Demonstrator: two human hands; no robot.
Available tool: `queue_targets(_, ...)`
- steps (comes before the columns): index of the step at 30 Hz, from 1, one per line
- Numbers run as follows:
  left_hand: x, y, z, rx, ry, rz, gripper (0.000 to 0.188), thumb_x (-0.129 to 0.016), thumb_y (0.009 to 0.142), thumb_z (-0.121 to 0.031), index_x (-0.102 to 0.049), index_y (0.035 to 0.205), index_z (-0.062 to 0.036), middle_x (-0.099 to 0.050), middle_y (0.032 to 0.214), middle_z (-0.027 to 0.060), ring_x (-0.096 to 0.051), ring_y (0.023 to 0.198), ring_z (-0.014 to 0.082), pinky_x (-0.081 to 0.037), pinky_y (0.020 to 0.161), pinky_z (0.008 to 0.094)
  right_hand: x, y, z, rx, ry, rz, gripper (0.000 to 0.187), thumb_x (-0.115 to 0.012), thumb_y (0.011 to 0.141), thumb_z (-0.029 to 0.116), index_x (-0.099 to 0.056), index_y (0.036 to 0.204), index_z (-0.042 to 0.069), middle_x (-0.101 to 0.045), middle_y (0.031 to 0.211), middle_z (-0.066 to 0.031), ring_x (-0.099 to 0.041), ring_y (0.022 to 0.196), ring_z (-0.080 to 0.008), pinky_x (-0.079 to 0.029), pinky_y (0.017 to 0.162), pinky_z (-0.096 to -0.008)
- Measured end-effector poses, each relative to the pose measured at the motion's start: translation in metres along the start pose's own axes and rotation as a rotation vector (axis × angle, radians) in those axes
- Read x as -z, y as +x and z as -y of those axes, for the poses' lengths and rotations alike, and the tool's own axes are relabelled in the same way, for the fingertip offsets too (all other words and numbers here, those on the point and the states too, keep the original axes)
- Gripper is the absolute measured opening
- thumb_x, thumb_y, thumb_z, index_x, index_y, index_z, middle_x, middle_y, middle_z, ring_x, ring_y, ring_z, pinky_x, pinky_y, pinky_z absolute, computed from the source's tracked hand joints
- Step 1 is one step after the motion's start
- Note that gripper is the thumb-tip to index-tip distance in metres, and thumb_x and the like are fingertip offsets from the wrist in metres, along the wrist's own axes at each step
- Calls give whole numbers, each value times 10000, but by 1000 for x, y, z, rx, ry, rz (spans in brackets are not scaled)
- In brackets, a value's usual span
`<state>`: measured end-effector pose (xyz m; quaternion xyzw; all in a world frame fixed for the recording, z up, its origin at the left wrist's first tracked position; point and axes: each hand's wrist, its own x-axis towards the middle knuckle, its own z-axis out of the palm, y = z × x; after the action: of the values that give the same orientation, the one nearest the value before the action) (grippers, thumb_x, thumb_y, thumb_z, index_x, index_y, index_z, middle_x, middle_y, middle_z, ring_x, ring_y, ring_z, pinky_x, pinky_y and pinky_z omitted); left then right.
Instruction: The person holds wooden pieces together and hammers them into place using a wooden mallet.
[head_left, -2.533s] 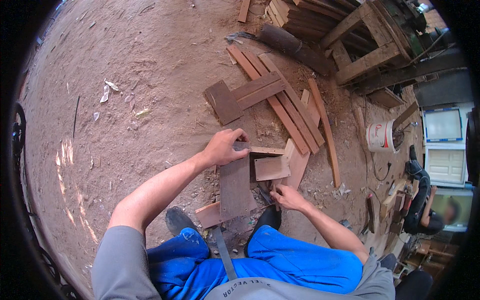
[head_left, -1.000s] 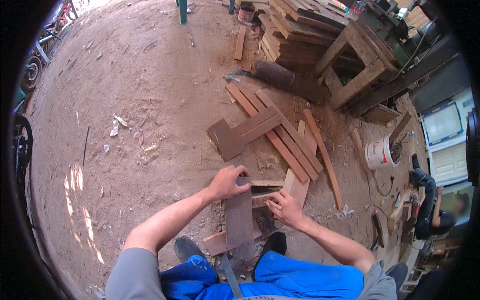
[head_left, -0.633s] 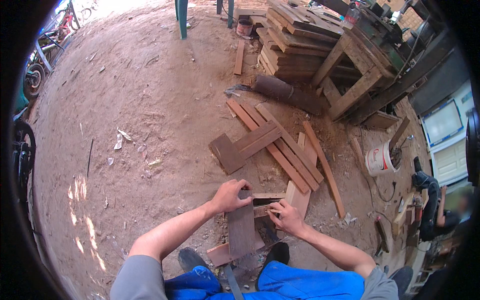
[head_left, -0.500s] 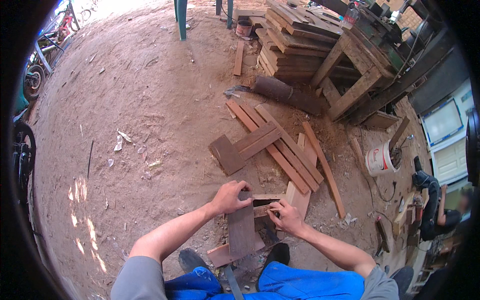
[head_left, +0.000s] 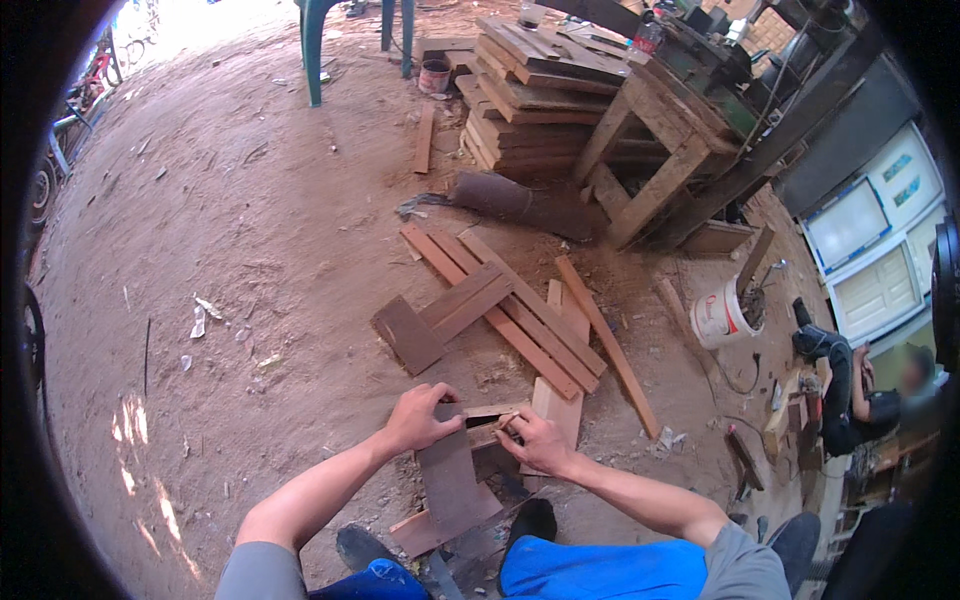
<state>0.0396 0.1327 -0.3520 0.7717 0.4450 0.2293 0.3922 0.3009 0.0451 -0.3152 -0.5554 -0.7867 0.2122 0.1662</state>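
Clamping board [head_left: 447, 475]: left grip [head_left: 418, 418]. Right grip [head_left: 540, 444] partly hiding block [head_left: 483, 435], hold unclear. Slats [head_left: 545, 345] ahead, bucket [head_left: 716, 320] right.

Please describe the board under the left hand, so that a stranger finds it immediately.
Find the blue trousers at the lower edge. Above them, the left hand holds the board by its far end; it looks greyer than the reddish planks beyond.
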Motion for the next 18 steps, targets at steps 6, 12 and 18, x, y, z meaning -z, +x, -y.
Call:
queue_targets(6, -2, 4, 4, 11, -5, -6, 383, -787, 819, -350, -675, 1059, -73, -723, 1003, 163, -699, 981, 342, -547, 867, 432, 2, 4, -1, -35, -8, -2, 249, -677, 956, 312, -637, 1096, 109, -626, 1038, -140, -692, 787, -382, -593, 634, -463)
queue_targets(12, 0, 5, 2, 27, -9, -12, 385, -791, 819, -344, -671, 1058, -67, -724, 1001, 170, -706, 981, 341, -550, 869, 428, 8, 11, 2, -87, -41, 67, 300, -670, 966, 336, -623, 1170, 120, -621, 1061, -136, -692, 839, -393, -589, 655, -479)
queue_targets(18, 1, 6, 1, 35, -11, -34, 395, -789, 816, -341, -664, 1065, -62, -720, 996, 176, -703, 980, 349, -550, 864, 432, 6, 17, -1, -89, 4, 41, 290, -688, 964, 321, -628, 1163, 120, -608, 1044, -131, -682, 862, -385, -575, 680, -480)
